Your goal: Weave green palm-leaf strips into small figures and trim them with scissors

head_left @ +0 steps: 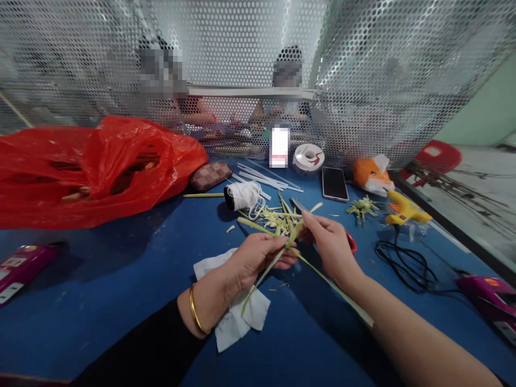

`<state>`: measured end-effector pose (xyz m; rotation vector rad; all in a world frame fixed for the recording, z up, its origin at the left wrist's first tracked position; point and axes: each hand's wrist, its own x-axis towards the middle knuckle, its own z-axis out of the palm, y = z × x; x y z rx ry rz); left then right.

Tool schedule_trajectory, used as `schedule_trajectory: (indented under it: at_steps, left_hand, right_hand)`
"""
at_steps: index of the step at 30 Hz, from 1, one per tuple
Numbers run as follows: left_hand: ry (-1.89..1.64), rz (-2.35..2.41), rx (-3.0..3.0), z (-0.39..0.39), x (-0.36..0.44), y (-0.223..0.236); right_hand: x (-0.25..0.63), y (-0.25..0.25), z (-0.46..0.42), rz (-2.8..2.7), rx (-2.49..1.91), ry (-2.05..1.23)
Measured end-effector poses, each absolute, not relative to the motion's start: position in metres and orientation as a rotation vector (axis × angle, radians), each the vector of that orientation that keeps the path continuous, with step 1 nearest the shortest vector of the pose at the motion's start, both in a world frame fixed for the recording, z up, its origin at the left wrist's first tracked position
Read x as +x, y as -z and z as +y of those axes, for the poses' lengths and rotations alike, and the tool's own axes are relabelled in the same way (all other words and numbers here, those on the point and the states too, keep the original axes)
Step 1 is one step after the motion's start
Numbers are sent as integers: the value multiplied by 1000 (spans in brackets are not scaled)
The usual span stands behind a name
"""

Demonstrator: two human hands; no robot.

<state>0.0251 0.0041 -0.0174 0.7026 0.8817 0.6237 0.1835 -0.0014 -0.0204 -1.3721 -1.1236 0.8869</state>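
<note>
My left hand (262, 258) pinches a small folded knot of pale green leaf strips (290, 242) between thumb and fingers. Long loose ends of the strips hang down to both sides. At the upper right of the knot, my right hand (330, 244) is closed, with thumb and forefinger on one strip end. A pair of scissors (351, 243) shows its red handle beside the right hand and a blade beyond the fingertips; the middle is covered, so I cannot tell whether it is gripped or lying underneath. Pale leaf scraps (278, 217) lie behind the hands.
White tissue (242, 322) lies under my left wrist. Around the blue table (100, 301) are a thread spool (244, 196), white sticks (270, 177), a ribbon roll (308, 157), a phone (334, 183), a yellow glue gun (407, 209) with its cord and a red plastic bag (169, 156). People sit behind a perforated screen.
</note>
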Motion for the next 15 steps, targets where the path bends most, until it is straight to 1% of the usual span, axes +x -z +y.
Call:
schedule_trajectory:
  at_steps: [3,4,5,7,9,10,12,15]
  left_hand:
    - [-621,883,703,4,25,18]
    - [-618,880,714,4,25,18]
    - [-614,878,731,3,26,18]
    - [-601,879,774,2,27,18]
    - [-586,895,820,1,28,18]
    - [-580,907,845,1,30,18]
    - [-570,933,893,0,32,19]
    - [-546,950,952,-2,34,20]
  right_hand:
    - [188,13,-5,-1332,-1408,-336]
    - [188,10,-7,-1430,-1381,-205]
    - [187,9,-9,-1524,-1350,-121]
    - [185,7,-11,-1686,-1306,-58]
    - [182,8,-12,-1811,-1302,-90]
    - [181,10,-11,-1872,-1301,-163]
    - [179,13,-9,-1917,-1284,-431]
    - [177,16,-6,-1724,-1247,-856]
